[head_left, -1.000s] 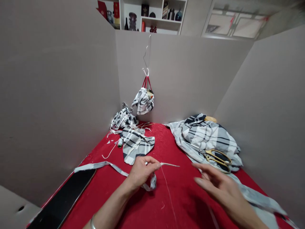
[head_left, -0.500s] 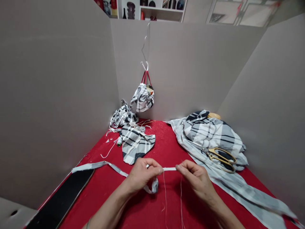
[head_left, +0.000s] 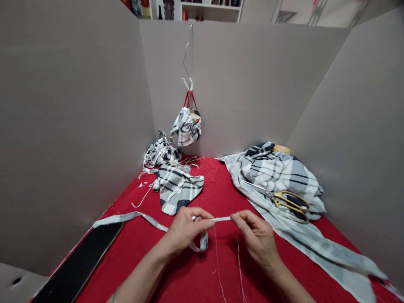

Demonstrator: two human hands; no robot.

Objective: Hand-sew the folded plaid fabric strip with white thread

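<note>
My left hand is shut on a narrow white fabric strip, with the strip's looped tail hanging below it. My right hand pinches the strip's far end between thumb and fingers, a short gap from my left hand. Thin white thread hangs from the strip onto the red cloth. A longer grey plaid strip runs from under my left hand towards the left. Gold-handled scissors lie on a plaid cloth heap, beyond my right hand.
A cut plaid piece, a bunched plaid bundle and a green thread spool lie on the red-covered table. A plaid bag hangs from a wire. A black tablet lies front left. Grey panels surround the table.
My right hand has come in from an open pose and now pinches the strip's end. The view has tilted slightly upward, so the table sits lower in the picture.
</note>
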